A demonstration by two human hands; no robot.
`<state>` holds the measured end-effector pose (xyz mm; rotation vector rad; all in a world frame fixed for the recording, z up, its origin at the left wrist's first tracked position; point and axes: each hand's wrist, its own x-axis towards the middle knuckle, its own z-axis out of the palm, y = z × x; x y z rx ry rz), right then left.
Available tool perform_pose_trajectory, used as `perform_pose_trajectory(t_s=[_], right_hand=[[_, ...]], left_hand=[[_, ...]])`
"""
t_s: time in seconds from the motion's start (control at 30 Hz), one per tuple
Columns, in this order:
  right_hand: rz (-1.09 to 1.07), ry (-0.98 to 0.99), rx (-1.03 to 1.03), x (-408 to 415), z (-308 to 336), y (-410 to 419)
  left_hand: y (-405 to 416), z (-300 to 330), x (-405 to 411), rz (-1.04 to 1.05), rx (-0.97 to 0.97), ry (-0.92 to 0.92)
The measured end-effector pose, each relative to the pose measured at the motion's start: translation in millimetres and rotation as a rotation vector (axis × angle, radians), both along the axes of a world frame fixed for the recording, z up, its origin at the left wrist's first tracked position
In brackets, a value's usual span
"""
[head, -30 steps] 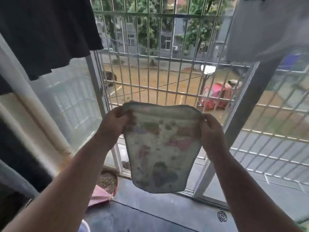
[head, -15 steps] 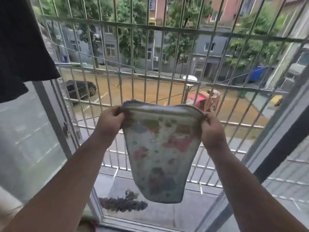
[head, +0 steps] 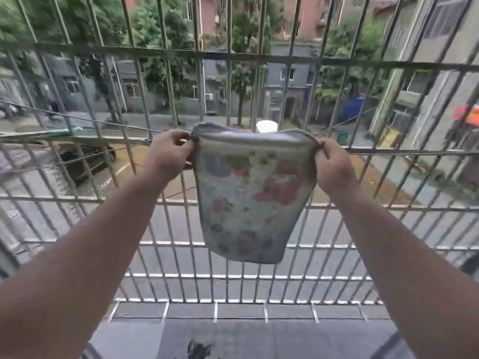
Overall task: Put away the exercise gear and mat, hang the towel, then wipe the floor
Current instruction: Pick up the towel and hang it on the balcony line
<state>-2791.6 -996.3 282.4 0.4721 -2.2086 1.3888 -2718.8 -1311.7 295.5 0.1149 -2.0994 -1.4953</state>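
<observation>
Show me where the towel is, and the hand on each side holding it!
towel [head: 248,198]: head view, on the middle of the printed cloth.
left hand [head: 168,159]: head view, on the back of the hand.
right hand [head: 334,168]: head view, on the back of the hand.

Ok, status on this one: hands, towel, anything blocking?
Left hand, right hand each pinch a top corner. Towel spread, hanging free, not hung yet. Window grille just beyond; nothing between.

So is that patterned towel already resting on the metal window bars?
Cannot tell. In the head view both hands, left and right, pinch the patterned towel by its top corners before the metal window bars; depth is unclear.
</observation>
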Motion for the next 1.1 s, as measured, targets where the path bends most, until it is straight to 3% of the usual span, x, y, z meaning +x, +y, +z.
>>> perform_pose_trajectory(t_s=[0.1,0.2,0.3,0.43,0.53,0.73,1.0,1.1], right_hand=[[-0.024,0.036,0.107,-40,13,-5],[-0.063,0.070,0.241,-90,23,-9],[-0.082,0.052,0.247,-133,31,-19],[0.013,-0.022,-0.056,-170,42,-35],[0.085,-0.099,-0.220,-195,46,-47],[0.124,-0.159,-0.276,-260,33,-67],[0.040,-0.173,-0.203,-290,16,-90],[-0.008,-0.162,-0.157,-299,1,-96]], left_hand=[[-5,20,-37,0.119,-0.224,0.019],[-7,35,-78,0.169,-0.245,0.038],[-5,43,-117,0.120,-0.066,0.053],[7,47,-158,0.011,0.283,0.054],[6,49,-184,-0.013,0.353,0.081],[-14,38,-230,-0.017,0.455,0.101],[-33,15,-281,0.002,0.384,0.068],[-40,2,-296,0.019,0.218,0.024]])
